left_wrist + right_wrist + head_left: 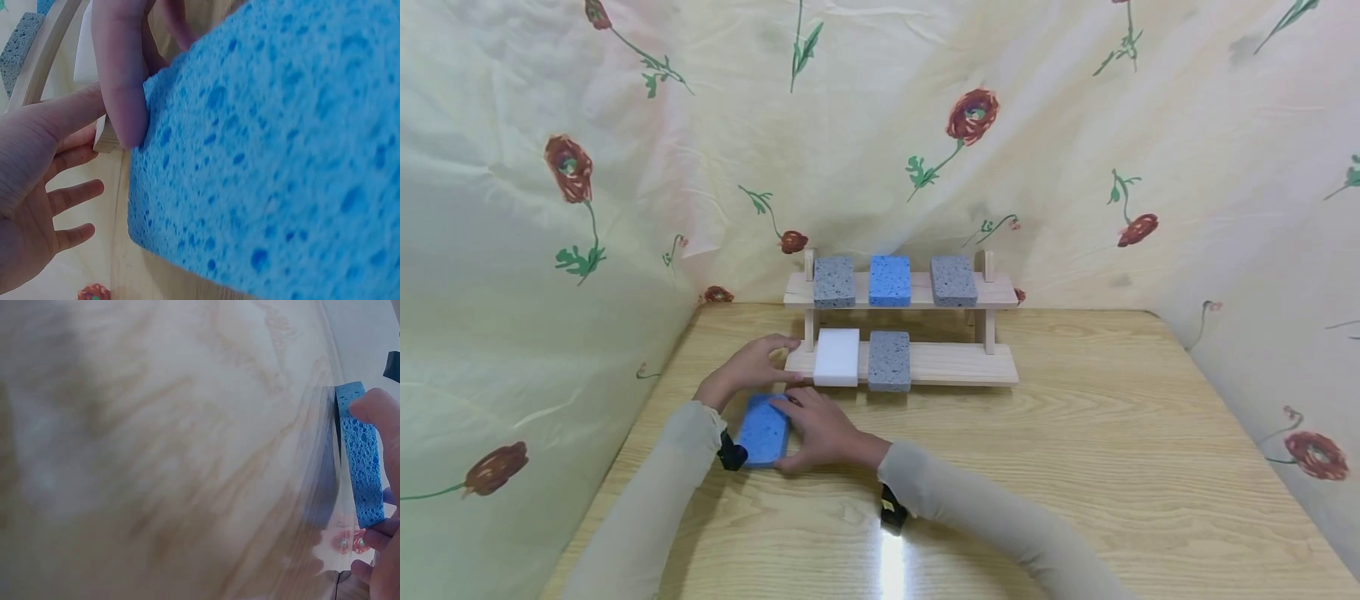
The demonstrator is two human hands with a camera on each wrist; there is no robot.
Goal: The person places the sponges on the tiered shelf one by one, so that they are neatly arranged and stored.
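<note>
My right hand (829,429) grips a blue sponge (763,432) with dark pores, thumb at its near end and fingers at its far end. The right wrist view shows the sponge's side face between thumb and fingers. In the left wrist view this sponge (269,162) fills the right half. My left hand (752,367) holds the left end of the two-tier wooden shelf (962,363), thumb at the lower board's front edge; its other fingers stretch out. On the lower board lie a white sponge (837,358) and a grey sponge (889,362).
The upper board carries a grey sponge (834,282), a blue sponge (890,281) and another grey sponge (953,281). The shelf stands on a wood-grain table (1112,433). A flowered cloth (1075,150) hangs behind it and at both sides.
</note>
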